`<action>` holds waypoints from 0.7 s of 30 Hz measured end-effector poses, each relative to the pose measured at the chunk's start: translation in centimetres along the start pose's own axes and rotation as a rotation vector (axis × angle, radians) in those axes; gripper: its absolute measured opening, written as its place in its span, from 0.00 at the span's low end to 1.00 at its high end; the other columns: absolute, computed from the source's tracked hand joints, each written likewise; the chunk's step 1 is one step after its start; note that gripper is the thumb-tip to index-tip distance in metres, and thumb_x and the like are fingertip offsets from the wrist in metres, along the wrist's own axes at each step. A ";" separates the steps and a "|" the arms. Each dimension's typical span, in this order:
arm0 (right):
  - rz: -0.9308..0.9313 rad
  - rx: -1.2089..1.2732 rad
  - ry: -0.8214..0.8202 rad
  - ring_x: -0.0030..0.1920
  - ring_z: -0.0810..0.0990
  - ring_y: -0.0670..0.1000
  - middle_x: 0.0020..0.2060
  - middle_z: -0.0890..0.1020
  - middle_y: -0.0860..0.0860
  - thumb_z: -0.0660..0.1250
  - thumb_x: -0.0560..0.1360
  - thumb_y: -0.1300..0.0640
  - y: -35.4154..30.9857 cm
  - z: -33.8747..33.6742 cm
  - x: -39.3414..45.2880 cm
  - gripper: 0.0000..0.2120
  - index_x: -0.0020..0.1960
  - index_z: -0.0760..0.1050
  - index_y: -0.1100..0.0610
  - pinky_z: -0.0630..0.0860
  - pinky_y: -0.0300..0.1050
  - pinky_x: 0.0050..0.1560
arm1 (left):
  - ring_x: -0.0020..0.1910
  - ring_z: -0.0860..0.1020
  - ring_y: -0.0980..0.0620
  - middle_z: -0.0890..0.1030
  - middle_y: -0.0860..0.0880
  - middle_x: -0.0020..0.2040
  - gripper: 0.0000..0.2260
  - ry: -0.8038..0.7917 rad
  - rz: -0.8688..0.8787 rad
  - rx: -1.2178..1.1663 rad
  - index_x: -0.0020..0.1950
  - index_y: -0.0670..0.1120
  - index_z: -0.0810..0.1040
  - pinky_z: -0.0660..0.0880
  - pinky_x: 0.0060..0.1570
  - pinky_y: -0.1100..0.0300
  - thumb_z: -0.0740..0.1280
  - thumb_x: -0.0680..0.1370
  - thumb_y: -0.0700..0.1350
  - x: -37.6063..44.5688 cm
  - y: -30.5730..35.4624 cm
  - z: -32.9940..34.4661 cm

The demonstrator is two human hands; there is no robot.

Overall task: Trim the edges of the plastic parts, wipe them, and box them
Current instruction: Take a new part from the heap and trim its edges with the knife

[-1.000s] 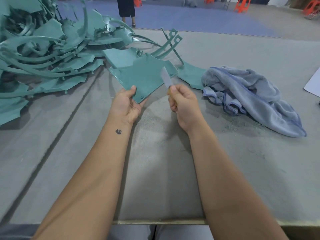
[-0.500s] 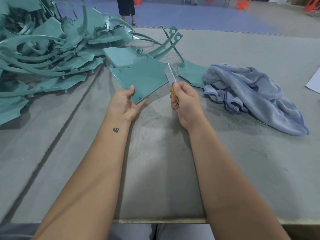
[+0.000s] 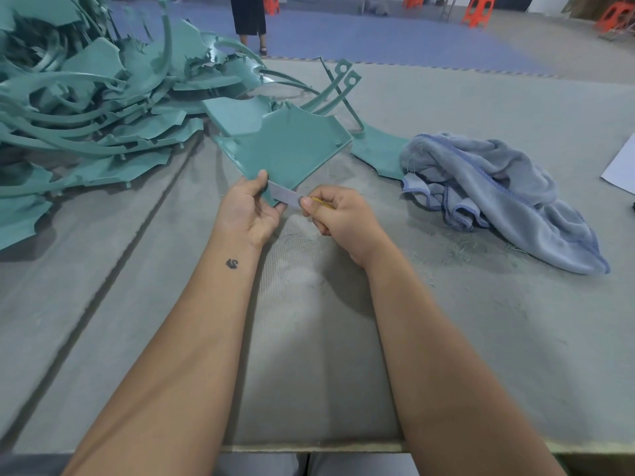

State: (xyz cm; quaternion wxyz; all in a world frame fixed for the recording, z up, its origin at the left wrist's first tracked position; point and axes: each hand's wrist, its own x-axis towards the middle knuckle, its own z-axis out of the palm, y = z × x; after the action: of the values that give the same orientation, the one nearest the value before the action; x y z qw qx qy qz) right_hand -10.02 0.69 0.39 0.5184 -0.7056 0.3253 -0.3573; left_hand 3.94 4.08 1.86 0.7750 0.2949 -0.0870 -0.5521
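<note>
Part in hand: a flat teal plastic panel (image 3: 292, 146), held out over the table (image 3: 446, 338) just ahead of the big heap of untrimmed parts (image 3: 86, 108).
Left hand (image 3: 249, 211): thumb on top, fingers curled beneath, pinching the panel's near corner.
Right hand (image 3: 343, 218): fingers closed round a small blade (image 3: 285, 196) with a yellowish handle, its flat laid against the panel's near edge right by the left thumb.
Handling: looks light and thin, fairly stiff but likely to flex at the far end; smooth faces, probably slippery, so a corner pinch near the cut seems sensible.
Cloth: a blue-grey towel (image 3: 498, 194) lies crumpled to the right, well apart from the hands.
Hard to see: the blade is blurred, its cutting edge unclear; fingers under the panel are hidden; no box is in sight; a white sheet (image 3: 622, 166) is cut off at the right edge.
</note>
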 end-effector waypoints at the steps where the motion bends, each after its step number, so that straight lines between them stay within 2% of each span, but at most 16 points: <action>1: 0.001 0.003 0.004 0.24 0.63 0.43 0.20 0.68 0.43 0.64 0.79 0.62 0.0 0.0 0.0 0.14 0.35 0.73 0.54 0.62 0.36 0.28 | 0.46 0.81 0.47 0.81 0.44 0.50 0.10 -0.004 0.000 -0.001 0.59 0.41 0.72 0.81 0.39 0.54 0.54 0.83 0.35 0.0 0.0 0.0; 6: 0.003 0.057 0.052 0.24 0.62 0.44 0.21 0.67 0.45 0.64 0.79 0.62 0.0 0.0 0.0 0.14 0.35 0.74 0.54 0.61 0.36 0.27 | 0.46 0.81 0.47 0.81 0.44 0.50 0.11 -0.014 -0.006 -0.020 0.61 0.41 0.72 0.81 0.37 0.54 0.53 0.83 0.35 -0.1 0.0 0.2; 11: -0.002 0.070 0.084 0.26 0.62 0.46 0.23 0.67 0.49 0.63 0.79 0.62 -0.2 -0.1 -0.1 0.14 0.35 0.75 0.54 0.61 0.38 0.29 | 0.46 0.82 0.46 0.82 0.43 0.50 0.11 -0.016 -0.004 -0.029 0.57 0.41 0.74 0.81 0.37 0.53 0.53 0.83 0.34 -0.1 0.0 0.2; 16: 0.012 0.097 0.098 0.27 0.62 0.46 0.24 0.66 0.51 0.63 0.80 0.62 -0.4 -0.2 -0.2 0.13 0.36 0.74 0.56 0.60 0.36 0.29 | 0.39 0.84 0.47 0.85 0.44 0.40 0.11 -0.032 -0.006 -0.048 0.52 0.40 0.75 0.82 0.37 0.53 0.53 0.83 0.34 -0.3 -0.1 0.3; 21: 0.004 0.122 0.095 0.27 0.62 0.45 0.25 0.66 0.50 0.62 0.80 0.62 -0.3 -0.4 -0.3 0.13 0.37 0.74 0.56 0.62 0.34 0.30 | 0.39 0.84 0.46 0.85 0.43 0.41 0.11 -0.060 -0.004 -0.079 0.54 0.39 0.75 0.82 0.37 0.53 0.53 0.83 0.34 -0.3 -0.1 0.3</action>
State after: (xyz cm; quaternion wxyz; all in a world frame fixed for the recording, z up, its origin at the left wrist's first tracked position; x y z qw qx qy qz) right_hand -10.45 0.80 0.74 0.5450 -0.6543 0.3285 -0.4086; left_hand 3.61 4.22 2.09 0.7819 0.2475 -0.0879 -0.5653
